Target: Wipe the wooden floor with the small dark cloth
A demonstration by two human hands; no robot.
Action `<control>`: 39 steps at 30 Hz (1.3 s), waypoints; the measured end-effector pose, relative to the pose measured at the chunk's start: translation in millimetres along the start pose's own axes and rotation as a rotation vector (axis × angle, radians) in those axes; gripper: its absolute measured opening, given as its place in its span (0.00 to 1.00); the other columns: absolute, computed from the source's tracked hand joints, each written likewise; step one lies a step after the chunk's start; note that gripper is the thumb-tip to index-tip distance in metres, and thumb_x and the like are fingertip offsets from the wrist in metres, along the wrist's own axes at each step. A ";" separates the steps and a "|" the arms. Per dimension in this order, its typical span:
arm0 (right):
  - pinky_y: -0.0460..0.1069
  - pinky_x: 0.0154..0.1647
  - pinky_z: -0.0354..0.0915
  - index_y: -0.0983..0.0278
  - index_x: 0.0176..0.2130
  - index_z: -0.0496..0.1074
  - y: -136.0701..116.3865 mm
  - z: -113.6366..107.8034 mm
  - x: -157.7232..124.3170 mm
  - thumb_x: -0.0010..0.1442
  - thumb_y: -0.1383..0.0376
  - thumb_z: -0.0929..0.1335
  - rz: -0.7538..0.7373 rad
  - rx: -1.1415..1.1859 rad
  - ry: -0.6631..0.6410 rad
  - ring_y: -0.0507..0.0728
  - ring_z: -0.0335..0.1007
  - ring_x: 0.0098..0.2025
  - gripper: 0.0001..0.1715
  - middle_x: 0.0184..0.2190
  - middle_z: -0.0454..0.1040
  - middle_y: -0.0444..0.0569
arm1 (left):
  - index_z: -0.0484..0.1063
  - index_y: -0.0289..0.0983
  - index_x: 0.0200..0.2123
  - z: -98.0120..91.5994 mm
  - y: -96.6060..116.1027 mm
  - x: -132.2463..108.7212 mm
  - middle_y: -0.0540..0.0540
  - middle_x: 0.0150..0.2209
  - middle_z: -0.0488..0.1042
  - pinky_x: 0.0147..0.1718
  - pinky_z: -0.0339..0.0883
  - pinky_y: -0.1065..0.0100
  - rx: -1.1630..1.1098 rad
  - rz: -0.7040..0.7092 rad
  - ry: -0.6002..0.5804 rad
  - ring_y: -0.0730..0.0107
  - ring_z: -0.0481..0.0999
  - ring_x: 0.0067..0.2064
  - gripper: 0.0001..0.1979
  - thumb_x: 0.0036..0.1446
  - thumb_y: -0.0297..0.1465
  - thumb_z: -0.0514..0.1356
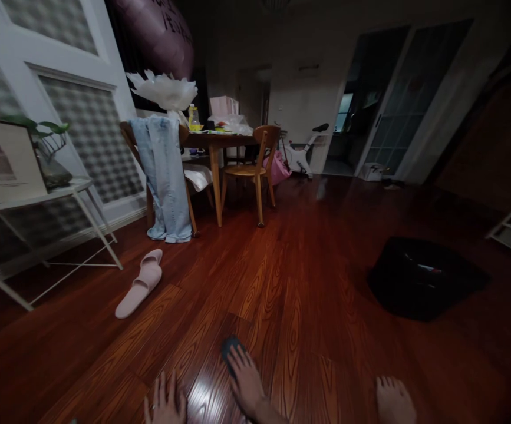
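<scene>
My right hand (247, 380) reaches down to the floor at the bottom middle. Its fingers lie over a small dark grey, oval object (231, 347), which it holds against the wood; the object's exact kind does not show. To the left, my left hand (165, 403) lies low at the bottom edge with its fingers stretched out and apart, a ring on one finger, and nothing in it. Both hands are over the glossy red-brown wooden floor (282, 294).
A pink slipper (142, 282) lies ahead on the left, near a white side table (78, 185). A glossy black object (423, 280) stands at right. A bare foot (394, 400) shows lower right. Further off are a wooden chair (261, 168), jeans (164, 176) and an exercise bike (302, 156).
</scene>
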State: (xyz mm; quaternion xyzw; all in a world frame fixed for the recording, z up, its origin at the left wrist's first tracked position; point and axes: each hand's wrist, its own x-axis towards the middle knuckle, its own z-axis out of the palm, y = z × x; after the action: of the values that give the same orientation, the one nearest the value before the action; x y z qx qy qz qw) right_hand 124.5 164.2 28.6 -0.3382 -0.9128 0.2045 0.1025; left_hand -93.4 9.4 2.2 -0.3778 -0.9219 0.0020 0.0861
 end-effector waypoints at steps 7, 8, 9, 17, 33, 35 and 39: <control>0.62 0.77 0.47 0.61 0.72 0.59 30.0 -33.3 6.8 0.67 0.64 0.57 0.392 -0.061 0.034 0.63 0.45 0.77 0.37 0.75 0.51 0.46 | 0.63 0.43 0.68 9.3 -0.5 -0.2 0.43 0.72 0.64 0.72 0.50 0.48 0.017 -0.018 0.004 0.58 0.62 0.72 0.30 0.63 0.36 0.49; 0.63 0.76 0.49 0.60 0.72 0.61 29.9 -27.4 2.7 0.66 0.63 0.57 0.395 -0.073 0.076 0.64 0.47 0.76 0.37 0.74 0.53 0.46 | 0.63 0.44 0.68 11.6 -0.8 0.0 0.44 0.71 0.64 0.72 0.50 0.48 0.011 -0.021 0.009 0.59 0.62 0.72 0.30 0.63 0.36 0.49; 0.63 0.75 0.51 0.58 0.71 0.63 31.3 -22.5 -4.6 0.65 0.63 0.58 0.385 -0.085 0.130 0.64 0.48 0.76 0.37 0.73 0.56 0.44 | 0.64 0.44 0.68 13.5 -1.3 0.3 0.44 0.71 0.64 0.72 0.51 0.48 0.006 -0.019 0.016 0.59 0.62 0.72 0.29 0.63 0.36 0.49; 0.68 0.75 0.37 0.56 0.69 0.65 158.4 -145.0 -169.1 0.59 0.55 0.62 0.374 -0.143 0.479 0.65 0.25 0.79 0.41 0.75 0.53 0.42 | 0.62 0.44 0.68 11.2 -4.3 2.6 0.43 0.72 0.64 0.71 0.54 0.47 0.069 0.018 0.003 0.57 0.62 0.72 0.30 0.63 0.37 0.50; 0.61 0.77 0.46 0.59 0.72 0.59 42.8 -38.3 2.9 0.69 0.64 0.57 0.301 -0.011 0.047 0.60 0.45 0.77 0.35 0.75 0.53 0.46 | 0.65 0.42 0.67 7.0 -0.7 0.9 0.43 0.71 0.65 0.71 0.53 0.47 0.039 0.001 0.040 0.57 0.64 0.71 0.30 0.63 0.36 0.47; 0.62 0.77 0.46 0.60 0.72 0.60 62.4 -44.4 -2.2 0.69 0.64 0.56 0.378 -0.064 0.113 0.61 0.46 0.77 0.35 0.75 0.53 0.47 | 0.66 0.44 0.66 10.9 -1.8 1.2 0.44 0.70 0.67 0.71 0.52 0.48 0.013 -0.006 0.054 0.58 0.65 0.71 0.29 0.63 0.36 0.48; 0.64 0.76 0.49 0.61 0.71 0.62 54.0 -18.2 -4.0 0.66 0.63 0.57 0.466 -0.095 0.199 0.64 0.48 0.76 0.37 0.74 0.56 0.48 | 0.68 0.44 0.65 17.1 -4.4 2.5 0.43 0.69 0.68 0.71 0.53 0.47 -0.054 -0.006 0.054 0.57 0.65 0.70 0.29 0.62 0.37 0.49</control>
State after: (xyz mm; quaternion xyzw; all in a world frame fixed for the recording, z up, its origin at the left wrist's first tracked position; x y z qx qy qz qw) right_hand 164.6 204.3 20.8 -0.5625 -0.8041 0.1452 0.1261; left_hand -100.9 9.0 -14.0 -0.3772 -0.9200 -0.0333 0.1010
